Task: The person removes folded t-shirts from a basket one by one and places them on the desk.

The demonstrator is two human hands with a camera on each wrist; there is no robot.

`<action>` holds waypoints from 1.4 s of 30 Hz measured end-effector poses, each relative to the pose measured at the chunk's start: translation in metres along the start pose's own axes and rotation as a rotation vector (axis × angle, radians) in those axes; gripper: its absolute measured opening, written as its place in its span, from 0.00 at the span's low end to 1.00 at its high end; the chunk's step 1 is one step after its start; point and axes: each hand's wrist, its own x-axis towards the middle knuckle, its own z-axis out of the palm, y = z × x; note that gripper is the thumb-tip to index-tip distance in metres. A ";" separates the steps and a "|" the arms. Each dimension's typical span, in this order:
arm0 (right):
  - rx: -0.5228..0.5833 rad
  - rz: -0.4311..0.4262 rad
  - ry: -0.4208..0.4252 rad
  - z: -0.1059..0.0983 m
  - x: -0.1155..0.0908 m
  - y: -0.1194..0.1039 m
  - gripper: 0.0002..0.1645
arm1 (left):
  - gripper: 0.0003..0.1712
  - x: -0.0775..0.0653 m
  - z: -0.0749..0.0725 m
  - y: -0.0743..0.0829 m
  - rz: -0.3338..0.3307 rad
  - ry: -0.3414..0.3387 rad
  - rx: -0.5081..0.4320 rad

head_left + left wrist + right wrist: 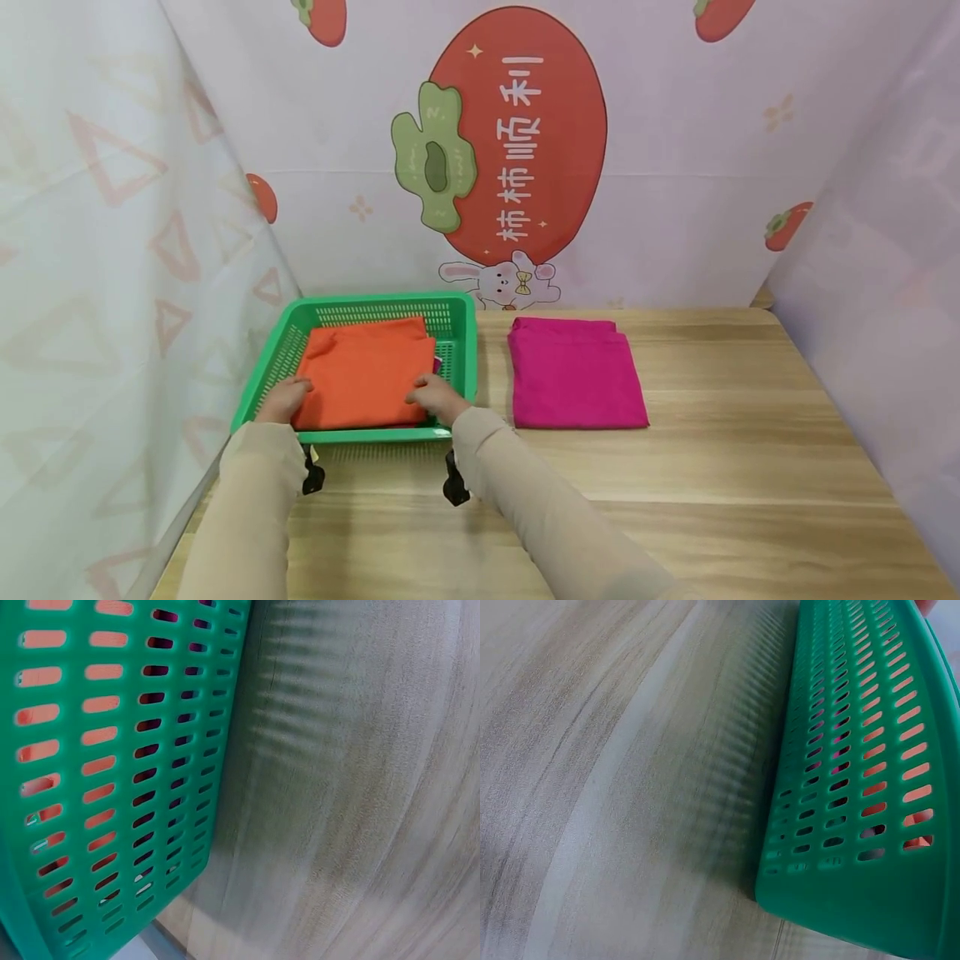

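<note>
A folded orange cloth [367, 379] lies inside a green plastic basket [468, 350], over something magenta that shows at its right and front edges. At the cloth's left edge, my left hand [283, 400] grips it with bent fingers. My right hand [441, 397] reaches over the basket's front right corner and pinches the cloth's right side between thumb and fingers. Parts of both hands are hidden by the cloth and sleeves. In the wrist views, orange shows through the slots of the basket wall [127, 769].
A folded magenta cloth [577, 375] lies flat on the wooden table [750, 467], right of the basket. Printed fabric [675, 167] hangs behind the table, and more hangs at both sides. Dark wrist mounts [456, 479] sit below the hands, in front of the basket.
</note>
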 end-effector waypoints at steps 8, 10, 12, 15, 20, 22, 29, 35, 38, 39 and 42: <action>-0.038 -0.044 -0.004 0.001 0.004 0.002 0.24 | 0.28 -0.003 0.003 0.002 0.005 0.089 -0.035; -0.071 -0.070 0.000 0.002 0.006 0.003 0.24 | 0.27 -0.003 0.004 0.001 0.010 0.122 -0.041; -0.114 -0.103 0.007 0.004 0.008 0.003 0.25 | 0.26 -0.001 0.004 0.000 0.025 0.137 -0.050; -0.181 -0.149 0.022 0.006 0.008 0.001 0.27 | 0.26 0.001 0.004 -0.001 0.050 0.135 -0.073; -0.196 -0.158 0.008 0.010 0.009 -0.001 0.27 | 0.27 0.004 0.004 -0.003 0.093 0.111 -0.062; -0.170 -0.141 -0.003 0.011 0.009 -0.002 0.28 | 0.27 0.005 0.004 -0.003 0.106 0.103 -0.045; 0.023 -0.094 0.000 0.007 0.012 0.000 0.31 | 0.28 0.007 0.006 -0.002 0.122 0.033 0.023; 0.124 -0.031 -0.031 0.004 0.018 0.003 0.30 | 0.28 0.004 0.009 0.000 0.129 0.052 0.047; 0.114 -0.034 -0.039 0.003 0.019 0.004 0.30 | 0.30 0.003 0.009 0.001 0.115 0.097 0.024; 0.109 -0.036 -0.040 0.003 0.019 0.004 0.30 | 0.31 0.003 0.008 0.001 0.109 0.116 0.017; 0.085 -0.064 -0.039 0.001 0.018 0.001 0.29 | 0.33 0.003 0.005 0.003 0.097 0.160 -0.019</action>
